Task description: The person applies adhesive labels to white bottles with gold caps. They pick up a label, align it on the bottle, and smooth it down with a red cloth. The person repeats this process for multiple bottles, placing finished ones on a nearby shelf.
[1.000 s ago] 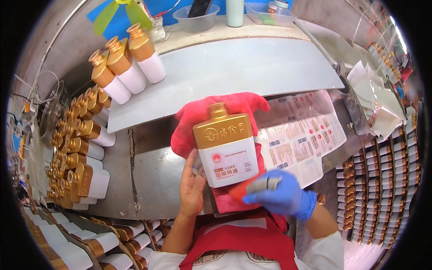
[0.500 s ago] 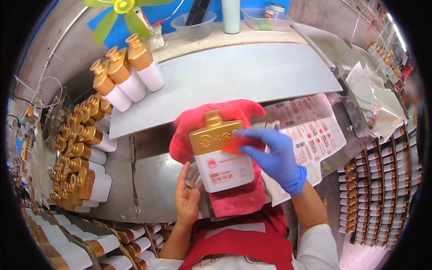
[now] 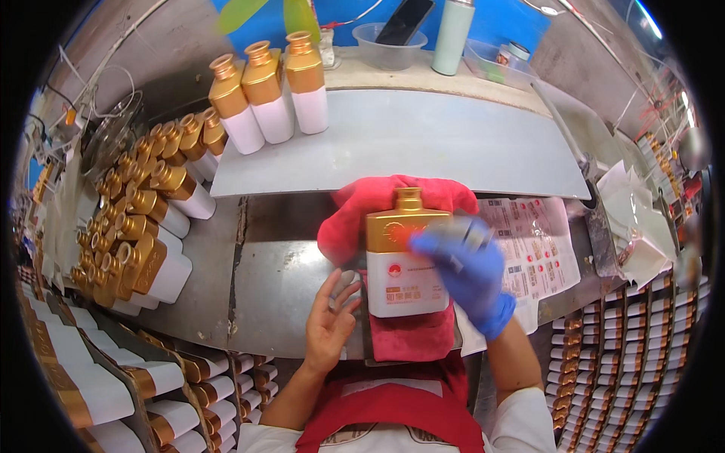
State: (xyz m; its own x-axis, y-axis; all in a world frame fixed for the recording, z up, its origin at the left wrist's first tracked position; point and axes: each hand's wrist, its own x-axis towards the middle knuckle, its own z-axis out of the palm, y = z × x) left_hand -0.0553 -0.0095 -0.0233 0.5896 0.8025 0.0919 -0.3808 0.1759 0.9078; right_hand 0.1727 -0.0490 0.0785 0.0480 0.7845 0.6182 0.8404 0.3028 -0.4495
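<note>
A flat-sided bottle (image 3: 404, 275), gold above and white below with red and gold print, lies face up on a pink-red cloth (image 3: 400, 340) in front of me. My right hand (image 3: 472, 264), in a blue glove, is at the bottle's right shoulder and smeared by motion. Its fingers close on a flat red piece (image 3: 414, 240), mostly hidden now, which touches or nearly touches the gold part. Beside the bottle's lower left, my bare left hand (image 3: 332, 321) is open, palm up and apart from the bottle. A pale greyish cover seems to sit on one finger.
Three similar bottles (image 3: 264, 102) stand on the pale raised board (image 3: 453, 136). Many more crowd the left (image 3: 151, 219) and fill racks (image 3: 619, 347) at both sides. A printed sheet (image 3: 540, 249) lies right of the cloth; a green flask (image 3: 454, 38) stands behind.
My view has shifted, so the bottle sits further right and straighter. The left hand has moved off the bottle's lower left edge. The gloved hand now hides most of the red piece.
</note>
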